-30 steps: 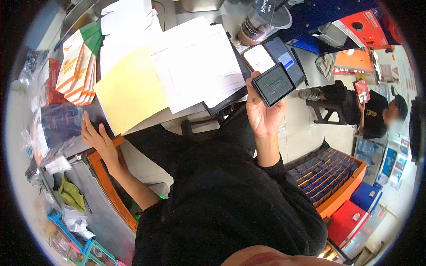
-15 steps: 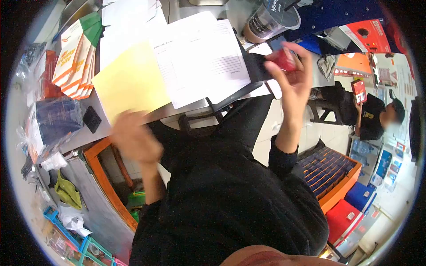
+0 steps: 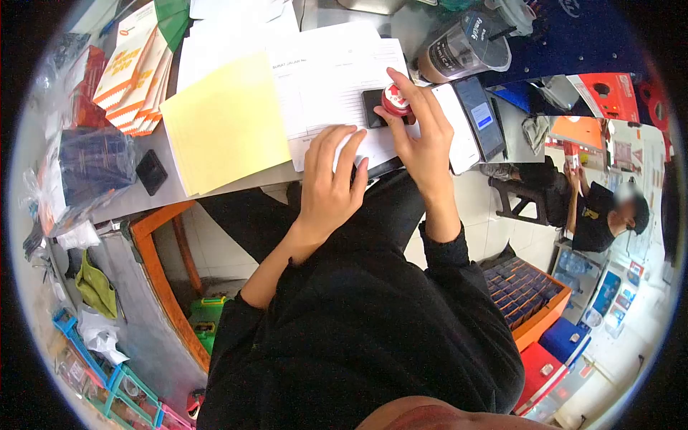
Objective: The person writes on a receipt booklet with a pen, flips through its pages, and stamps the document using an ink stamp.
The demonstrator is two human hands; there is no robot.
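My right hand [image 3: 428, 143] pinches a red round stamp [image 3: 395, 100] with a red-and-white top, between thumb and fingers. The stamp is over a small black rectangular pad [image 3: 372, 107] that lies on the white printed form [image 3: 322, 86]; whether stamp and pad touch, I cannot tell. My left hand [image 3: 331, 183] lies at the form's lower edge with its fingers spread, holding nothing. Beside it to the left is a stack of yellow sheets [image 3: 226, 129]. A phone [image 3: 480, 115] with a lit screen and a white flat item [image 3: 457, 132] lie right of my right hand.
A plastic drink cup [image 3: 459, 54] stands behind the phone. Orange-and-white packets [image 3: 136, 72], a plastic-wrapped blue pack [image 3: 97, 168] and a black square [image 3: 151, 172] lie at the table's left. Another person [image 3: 602, 211] sits at the far right, beyond a box of dark packs [image 3: 527, 290].
My right hand has come left and down with the stamp, over the black pad on the form. My left hand has moved right, from the yellow sheets' lower edge onto the form's edge.
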